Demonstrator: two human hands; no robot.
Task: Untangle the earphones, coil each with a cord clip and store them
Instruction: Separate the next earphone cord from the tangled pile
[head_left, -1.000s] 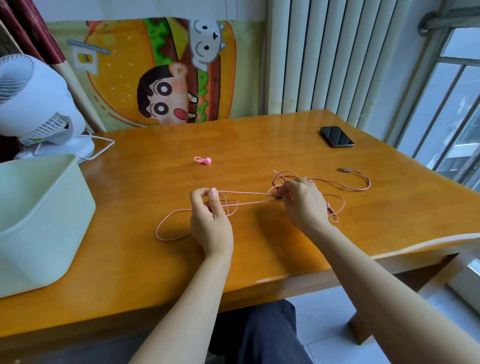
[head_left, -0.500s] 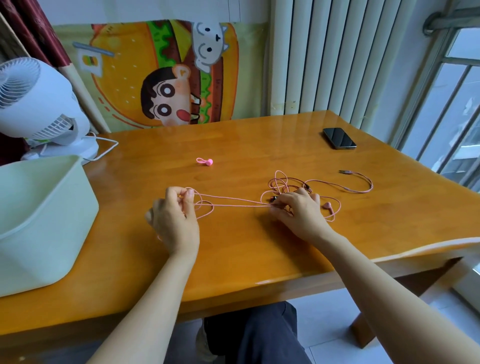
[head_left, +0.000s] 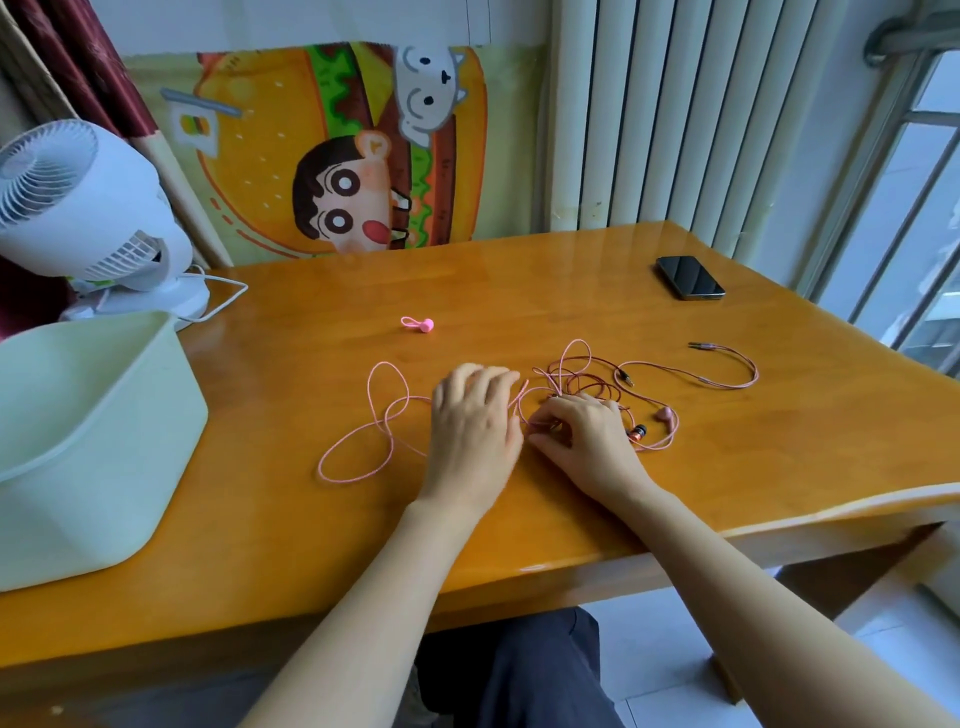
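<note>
– On the table (head_left: 519, 291), just right of the middle, lies the tangle (head_left: 571, 382): a pink cord (head_left: 363, 436) and a dark red cord (head_left: 724, 384) knotted together. Any trouble ahead?
– Some. The right hand (head_left: 587, 441) pinches the knot between thumb and fingertips. The left hand (head_left: 470, 431) is over the pink cord, blurred; whether it grips anything I cannot tell.
– So what could go wrong?
– If both hands pull apart before a loop is fed back through, I think the knot tightens instead of opening.
– And the loose parts?
– The pink loops lying to the left could fold over and knot afresh. The pink bud (head_left: 666, 414) and the orange bud (head_left: 638, 432), just beside the right wrist, may snag in the tangle if dragged, and a hard tug could strain the thin wire.
– The clip (head_left: 418, 325)?
– It lies apart, farther back; a sweeping cord could flick it away. I see only one, and each earphone needs its own. The green bin (head_left: 93, 499) waits at the left.
</note>
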